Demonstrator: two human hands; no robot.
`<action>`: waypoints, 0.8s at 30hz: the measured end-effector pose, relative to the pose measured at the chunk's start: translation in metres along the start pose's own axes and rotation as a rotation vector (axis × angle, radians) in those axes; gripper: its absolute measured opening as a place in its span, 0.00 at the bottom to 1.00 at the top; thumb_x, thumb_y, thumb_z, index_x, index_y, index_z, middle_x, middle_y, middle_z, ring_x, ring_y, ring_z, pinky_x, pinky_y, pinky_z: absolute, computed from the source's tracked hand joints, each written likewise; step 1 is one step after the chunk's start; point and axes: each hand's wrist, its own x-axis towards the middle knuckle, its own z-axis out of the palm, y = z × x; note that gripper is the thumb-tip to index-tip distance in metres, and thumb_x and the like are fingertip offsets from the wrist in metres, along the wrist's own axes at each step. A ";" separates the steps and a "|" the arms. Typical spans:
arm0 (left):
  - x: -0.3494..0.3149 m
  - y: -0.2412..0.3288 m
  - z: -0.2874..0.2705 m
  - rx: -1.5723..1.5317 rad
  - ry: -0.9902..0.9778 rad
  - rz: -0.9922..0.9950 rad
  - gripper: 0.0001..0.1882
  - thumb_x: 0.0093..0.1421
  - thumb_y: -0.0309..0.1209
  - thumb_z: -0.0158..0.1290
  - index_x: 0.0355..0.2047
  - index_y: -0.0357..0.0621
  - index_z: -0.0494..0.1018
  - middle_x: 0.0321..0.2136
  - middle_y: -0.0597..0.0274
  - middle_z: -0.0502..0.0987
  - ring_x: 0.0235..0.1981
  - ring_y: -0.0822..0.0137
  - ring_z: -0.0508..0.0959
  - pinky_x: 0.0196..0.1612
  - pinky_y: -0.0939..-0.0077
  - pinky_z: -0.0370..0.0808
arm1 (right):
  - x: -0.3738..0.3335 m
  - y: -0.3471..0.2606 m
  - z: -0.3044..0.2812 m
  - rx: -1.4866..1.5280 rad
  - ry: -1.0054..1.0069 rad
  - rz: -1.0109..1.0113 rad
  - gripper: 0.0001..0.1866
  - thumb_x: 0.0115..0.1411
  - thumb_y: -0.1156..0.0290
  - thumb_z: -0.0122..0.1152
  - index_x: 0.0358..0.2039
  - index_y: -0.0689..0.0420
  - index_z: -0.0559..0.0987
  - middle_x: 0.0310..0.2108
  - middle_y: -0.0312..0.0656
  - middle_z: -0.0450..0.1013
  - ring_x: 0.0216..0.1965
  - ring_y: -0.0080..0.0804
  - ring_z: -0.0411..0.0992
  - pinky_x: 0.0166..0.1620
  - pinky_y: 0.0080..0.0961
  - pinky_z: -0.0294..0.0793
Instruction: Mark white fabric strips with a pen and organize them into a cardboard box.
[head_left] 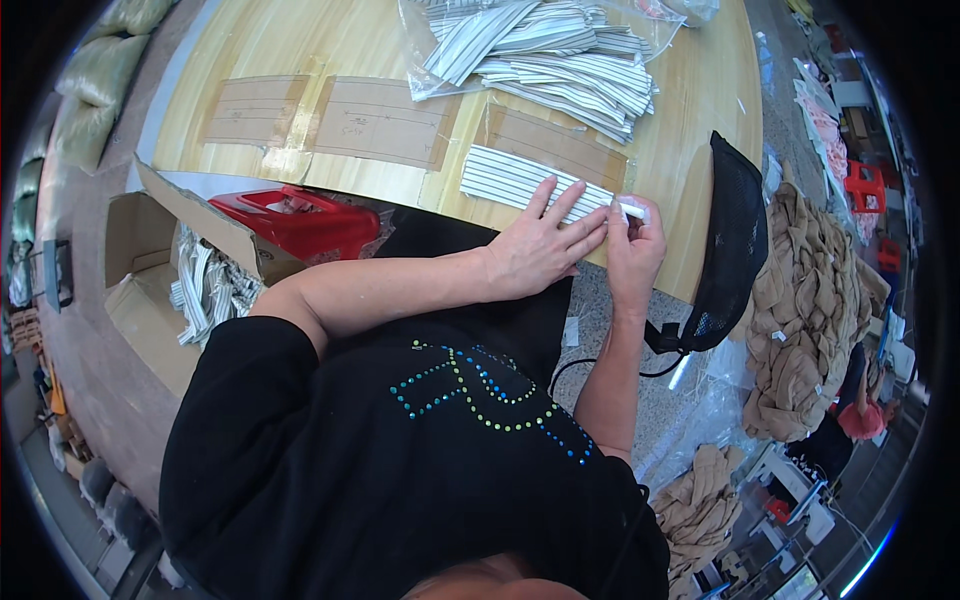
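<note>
Left hand (525,250)'s palm-down, fingers (566,202) kinda spread, forearm (400,282) slanting across. Right hand (637,250)'s doing a pinch.

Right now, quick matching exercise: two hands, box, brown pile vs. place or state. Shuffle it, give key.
1. Left hand
2. Right hand
3. Box
4. Brown pile

A. Right of the table
B. Pinching at the right end of the striped cloth
C. Open, with striped pieces inside
D. Spread, resting on the striped cloth

Pairs: 1-D, 2-B, 3-C, 4-A
</note>
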 end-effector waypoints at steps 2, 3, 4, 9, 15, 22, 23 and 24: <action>0.000 0.000 0.001 0.009 -0.012 0.006 0.35 0.58 0.48 0.53 0.62 0.46 0.62 0.64 0.57 0.59 0.66 0.44 0.53 0.64 0.37 0.48 | 0.000 -0.001 0.001 -0.021 0.016 0.002 0.08 0.62 0.75 0.58 0.40 0.64 0.74 0.32 0.39 0.74 0.33 0.22 0.71 0.36 0.22 0.73; 0.000 0.000 0.000 0.006 -0.009 0.002 0.35 0.58 0.48 0.53 0.62 0.46 0.62 0.64 0.57 0.59 0.66 0.44 0.53 0.64 0.37 0.48 | 0.000 -0.001 0.001 -0.024 0.012 0.002 0.08 0.62 0.75 0.58 0.40 0.64 0.74 0.32 0.39 0.74 0.33 0.22 0.71 0.36 0.22 0.73; 0.000 0.001 -0.001 0.007 -0.018 -0.002 0.33 0.58 0.48 0.52 0.61 0.47 0.65 0.65 0.58 0.58 0.66 0.45 0.53 0.64 0.38 0.49 | 0.000 -0.001 0.001 -0.053 0.013 0.002 0.08 0.62 0.75 0.58 0.40 0.64 0.74 0.31 0.39 0.74 0.32 0.22 0.71 0.36 0.22 0.73; 0.000 0.001 -0.001 0.014 -0.020 -0.012 0.31 0.58 0.48 0.52 0.59 0.48 0.68 0.65 0.58 0.58 0.66 0.45 0.53 0.64 0.39 0.48 | 0.001 -0.001 0.001 -0.106 0.012 -0.018 0.08 0.61 0.75 0.58 0.40 0.64 0.74 0.31 0.40 0.75 0.31 0.22 0.72 0.35 0.23 0.73; -0.001 0.000 0.003 -0.016 0.002 -0.026 0.33 0.57 0.46 0.53 0.61 0.47 0.64 0.63 0.59 0.60 0.66 0.45 0.54 0.62 0.30 0.47 | 0.007 -0.017 0.010 -0.240 0.006 0.066 0.08 0.61 0.74 0.60 0.38 0.64 0.75 0.30 0.40 0.75 0.30 0.22 0.72 0.33 0.23 0.73; -0.003 0.002 0.007 0.025 -0.097 -0.024 0.18 0.58 0.43 0.51 0.46 0.51 0.77 0.55 0.58 0.70 0.65 0.47 0.55 0.60 0.23 0.45 | 0.010 -0.015 0.032 -0.164 -0.132 -0.141 0.07 0.60 0.74 0.61 0.37 0.64 0.76 0.31 0.44 0.74 0.28 0.31 0.73 0.34 0.26 0.73; -0.003 0.002 0.007 0.017 -0.137 -0.022 0.17 0.58 0.42 0.51 0.44 0.52 0.78 0.54 0.57 0.70 0.65 0.47 0.55 0.60 0.22 0.44 | 0.012 -0.016 0.032 -0.208 -0.149 -0.152 0.07 0.61 0.74 0.60 0.38 0.63 0.76 0.32 0.40 0.74 0.31 0.25 0.71 0.36 0.23 0.72; -0.003 0.002 0.007 0.013 -0.136 -0.027 0.17 0.58 0.42 0.51 0.44 0.52 0.78 0.54 0.57 0.70 0.65 0.47 0.55 0.60 0.22 0.44 | 0.012 -0.017 0.032 -0.253 -0.166 -0.160 0.06 0.62 0.74 0.59 0.38 0.62 0.76 0.33 0.36 0.74 0.34 0.20 0.70 0.38 0.21 0.71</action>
